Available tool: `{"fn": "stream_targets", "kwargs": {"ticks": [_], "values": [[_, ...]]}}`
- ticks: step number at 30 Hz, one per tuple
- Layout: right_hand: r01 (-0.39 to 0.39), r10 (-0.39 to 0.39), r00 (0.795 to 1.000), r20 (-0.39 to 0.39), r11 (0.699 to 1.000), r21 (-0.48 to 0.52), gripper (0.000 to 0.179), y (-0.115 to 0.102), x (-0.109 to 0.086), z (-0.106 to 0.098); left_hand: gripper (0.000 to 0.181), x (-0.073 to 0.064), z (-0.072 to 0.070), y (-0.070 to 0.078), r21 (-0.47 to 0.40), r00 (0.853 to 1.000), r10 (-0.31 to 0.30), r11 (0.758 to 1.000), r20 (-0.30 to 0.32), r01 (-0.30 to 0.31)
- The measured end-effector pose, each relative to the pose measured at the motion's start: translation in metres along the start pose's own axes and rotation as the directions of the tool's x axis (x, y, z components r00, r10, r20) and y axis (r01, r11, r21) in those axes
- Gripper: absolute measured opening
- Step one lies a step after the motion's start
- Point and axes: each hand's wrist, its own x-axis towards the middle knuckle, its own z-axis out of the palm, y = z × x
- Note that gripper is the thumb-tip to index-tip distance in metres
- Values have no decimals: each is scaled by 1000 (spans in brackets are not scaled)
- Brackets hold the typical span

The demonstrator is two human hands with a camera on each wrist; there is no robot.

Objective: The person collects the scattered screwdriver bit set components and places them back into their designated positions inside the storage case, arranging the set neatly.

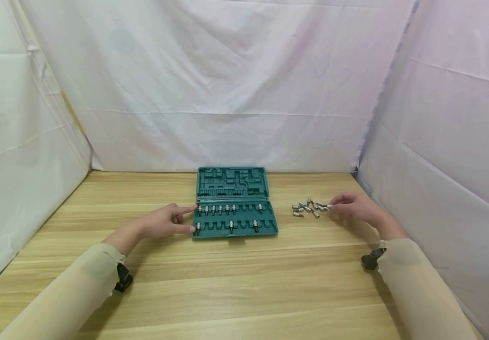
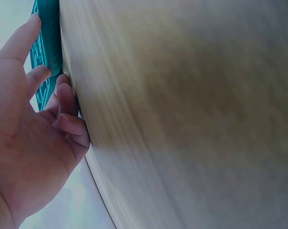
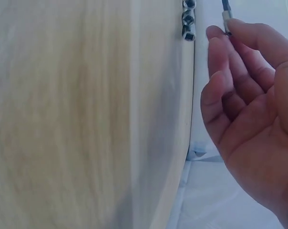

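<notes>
My left hand (image 1: 161,222) touches the left edge of an open green socket case (image 1: 214,235), its index finger at the upper part and its thumb at the near corner. The other fingers curl under in the left wrist view. Several silver bit sockets with dark tips stand in the case's two rows of slots; one bit socket (image 1: 231,226) is mid-way along the near row. To the right of the case, my right hand (image 1: 355,208) pinches a bit socket (image 3: 226,20) between thumb and index finger, beside a loose pile of bit sockets (image 1: 308,206).
The case's moulded lid (image 1: 232,182) lies folded back behind its tray. All this is on a wooden table (image 1: 236,293) with white cloth (image 1: 227,85) hanging at the back and both sides. A dark wrist device (image 1: 373,259) is by my right sleeve.
</notes>
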Motion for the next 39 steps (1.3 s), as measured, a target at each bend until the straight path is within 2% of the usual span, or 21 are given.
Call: {"fn": "stream_targets", "kwargs": {"ticks": [13, 19, 30, 36, 39], "values": [[75, -74, 997, -38, 997, 13, 35, -25, 12, 15, 88, 1, 0, 1, -11, 1000, -10, 1000, -3, 10], [73, -73, 997, -30, 997, 14, 41, -36, 16, 19, 88, 1, -1, 1, -4, 1000, -17, 1000, 1, 17], [98, -98, 995, -11, 995, 14, 38, -65, 30, 38, 89, 2, -1, 0, -17, 1000, -23, 1000, 2, 23], [169, -169, 986, 10, 986, 9, 40, -82, 39, 49, 89, 2, -1, -1, -22, 1000, -22, 1000, -1, 22], [200, -201, 979, 14, 979, 44, 39, -90, 42, 56, 89, 2, 0, -1, -22, 1000, -23, 1000, -2, 23]]}}
